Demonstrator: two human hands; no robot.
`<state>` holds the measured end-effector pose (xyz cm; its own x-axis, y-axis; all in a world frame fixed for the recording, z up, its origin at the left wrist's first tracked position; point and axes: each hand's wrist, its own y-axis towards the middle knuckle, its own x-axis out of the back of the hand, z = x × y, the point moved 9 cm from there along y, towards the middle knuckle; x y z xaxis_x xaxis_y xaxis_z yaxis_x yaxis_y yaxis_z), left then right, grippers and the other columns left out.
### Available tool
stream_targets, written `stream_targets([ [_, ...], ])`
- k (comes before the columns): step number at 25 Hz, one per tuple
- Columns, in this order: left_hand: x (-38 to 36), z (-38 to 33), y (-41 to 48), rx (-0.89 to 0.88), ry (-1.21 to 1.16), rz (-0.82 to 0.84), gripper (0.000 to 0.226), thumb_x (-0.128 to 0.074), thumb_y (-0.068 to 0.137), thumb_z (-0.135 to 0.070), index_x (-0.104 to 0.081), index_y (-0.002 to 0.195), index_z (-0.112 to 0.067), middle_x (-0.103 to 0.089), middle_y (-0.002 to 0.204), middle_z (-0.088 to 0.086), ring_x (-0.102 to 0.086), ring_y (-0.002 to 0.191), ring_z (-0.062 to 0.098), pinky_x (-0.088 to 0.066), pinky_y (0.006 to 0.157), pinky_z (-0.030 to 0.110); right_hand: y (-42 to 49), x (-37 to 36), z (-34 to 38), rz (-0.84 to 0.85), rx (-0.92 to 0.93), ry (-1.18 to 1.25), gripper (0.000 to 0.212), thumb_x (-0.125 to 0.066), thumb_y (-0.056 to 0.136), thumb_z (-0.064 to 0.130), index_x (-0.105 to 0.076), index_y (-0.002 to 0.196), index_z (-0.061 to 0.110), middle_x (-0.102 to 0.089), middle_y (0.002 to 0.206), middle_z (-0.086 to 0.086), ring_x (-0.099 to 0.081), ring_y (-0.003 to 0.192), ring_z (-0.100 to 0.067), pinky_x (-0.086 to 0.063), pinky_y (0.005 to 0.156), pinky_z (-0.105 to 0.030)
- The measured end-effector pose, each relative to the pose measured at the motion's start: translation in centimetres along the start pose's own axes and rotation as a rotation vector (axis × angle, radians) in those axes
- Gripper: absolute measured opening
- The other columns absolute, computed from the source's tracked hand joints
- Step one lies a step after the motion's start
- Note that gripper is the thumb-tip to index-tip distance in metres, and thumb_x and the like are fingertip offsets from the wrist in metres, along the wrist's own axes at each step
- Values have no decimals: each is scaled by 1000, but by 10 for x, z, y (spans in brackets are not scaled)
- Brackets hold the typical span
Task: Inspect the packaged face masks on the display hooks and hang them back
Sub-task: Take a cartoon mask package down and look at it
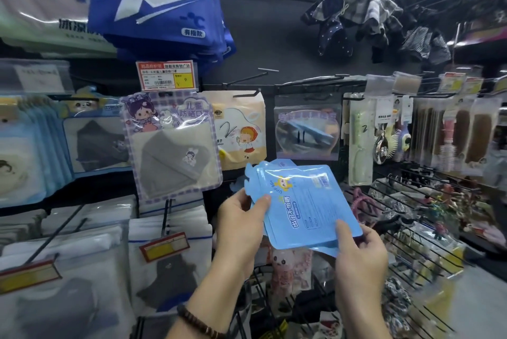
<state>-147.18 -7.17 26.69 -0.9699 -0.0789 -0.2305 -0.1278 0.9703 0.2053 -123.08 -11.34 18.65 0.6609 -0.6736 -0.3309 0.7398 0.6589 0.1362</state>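
Retail display racks of black wire hooks formed the background. A glossy light-blue plastic mask packet (pixel 303 202), apparently topmost of a small stack, was gripped at its shaped hanging end by the left hand (pixel 241 224) and at the lower corner by the right hand (pixel 360 249). Its long axis was tilted, hanging end up-left, below the bare black hook (pixel 247 79), nearer the left hand.

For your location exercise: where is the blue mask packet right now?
Head view, lower centre: the blue mask packet is held between the left hand and right hand, below the hanging cartoon-girl packet.
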Motion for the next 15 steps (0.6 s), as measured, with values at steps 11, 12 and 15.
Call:
stream_targets([
  [11, 67, -40, -53, -39, -207, 39, 16, -59, 107, -11, -74, 108, -14, -82, 105, 13, -78, 102, 41, -60, 92, 65, -191, -50, 109, 276, 1263, -492, 42, -67, 83, 19, -79, 123, 14, -68, 141, -8, -61, 136, -34, -50, 104, -61],
  [12, 76, -46, -56, -37, -231, 56, 18, -58, 107, -11, -75, 109, -13, -82, 107, 14, -77, 104, 40, -59, 95, 64, -201, -59, 111, 253, 1298, -500, 39, -68, 85, 18, -80, 122, 16, -70, 140, -7, -63, 134, -34, -50, 102, -62],
  [15, 109, -64, -65, -68, -249, 100, 18, -58, 107, -13, -75, 112, -10, -82, 107, 14, -78, 103, 36, -63, 91, 52, -231, -78, 110, 193, 1375, -472, 24, -63, 103, 22, -82, 118, 21, -73, 134, -2, -68, 127, -35, -51, 97, -60],
])
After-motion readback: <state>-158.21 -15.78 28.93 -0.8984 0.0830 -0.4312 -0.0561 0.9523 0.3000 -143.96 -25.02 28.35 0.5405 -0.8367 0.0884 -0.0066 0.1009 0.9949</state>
